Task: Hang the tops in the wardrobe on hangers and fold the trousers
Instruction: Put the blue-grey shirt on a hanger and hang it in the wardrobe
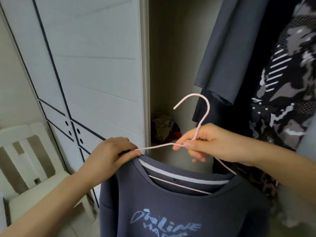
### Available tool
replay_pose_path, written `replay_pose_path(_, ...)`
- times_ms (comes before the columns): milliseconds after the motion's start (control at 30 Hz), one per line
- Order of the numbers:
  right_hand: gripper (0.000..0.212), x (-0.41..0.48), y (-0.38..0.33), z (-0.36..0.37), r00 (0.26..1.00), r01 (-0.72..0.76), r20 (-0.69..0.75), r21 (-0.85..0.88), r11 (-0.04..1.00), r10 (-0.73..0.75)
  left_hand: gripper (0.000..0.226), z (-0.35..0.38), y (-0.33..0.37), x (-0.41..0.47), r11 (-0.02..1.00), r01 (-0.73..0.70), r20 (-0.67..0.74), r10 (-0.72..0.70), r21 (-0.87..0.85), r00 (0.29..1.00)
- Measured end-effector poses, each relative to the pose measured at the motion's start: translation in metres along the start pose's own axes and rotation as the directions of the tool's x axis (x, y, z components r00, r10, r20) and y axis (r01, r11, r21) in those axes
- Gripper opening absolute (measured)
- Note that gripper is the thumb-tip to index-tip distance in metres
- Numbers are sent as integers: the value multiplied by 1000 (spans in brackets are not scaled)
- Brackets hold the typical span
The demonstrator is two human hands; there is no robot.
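A grey-blue sweatshirt [171, 207] with pale lettering on its chest hangs on a thin pink wire hanger [203, 108] in front of the open wardrobe [171, 57]. My right hand [208, 142] grips the hanger at the base of its hook, thumb and fingers pinched round the wire. My left hand [111, 154] pinches the sweatshirt's shoulder at the collar, where the hanger's left arm enters the neck. The hanger's lower bar shows through the neck opening.
Dark grey tops [227, 53] and a camouflage-patterned garment [287, 93] hang inside the wardrobe on the right. A crumpled pile of clothes [164, 129] lies on the wardrobe floor. The white wardrobe door [89, 65] stands at left, a white chair [29, 161] lower left.
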State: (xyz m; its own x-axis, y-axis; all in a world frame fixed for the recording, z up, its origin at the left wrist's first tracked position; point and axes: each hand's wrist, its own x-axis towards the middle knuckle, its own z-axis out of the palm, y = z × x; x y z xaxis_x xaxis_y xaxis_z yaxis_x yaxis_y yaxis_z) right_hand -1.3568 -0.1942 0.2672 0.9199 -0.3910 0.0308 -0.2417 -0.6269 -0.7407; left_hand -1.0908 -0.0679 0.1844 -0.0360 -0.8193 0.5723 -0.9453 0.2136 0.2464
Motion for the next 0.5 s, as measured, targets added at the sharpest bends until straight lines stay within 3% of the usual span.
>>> replay_pose_path(133, 26, -12, -13, -30, 994, -66, -78, 66, 996, 72, 38, -2, 20, 35, 995, -104, -56, 104, -7, 993)
replay_pose_path(267, 24, -26, -28, -63, 982, -141, -108, 115, 983, 153, 43, -1, 39, 72, 995, -84, -35, 82, -54, 996)
replay_pose_path(500, 24, -41, -78, -128, 941, -254, -211, 78, 964, 265, 24, -16, 69, 162, 996, -27, -23, 25, -80, 999)
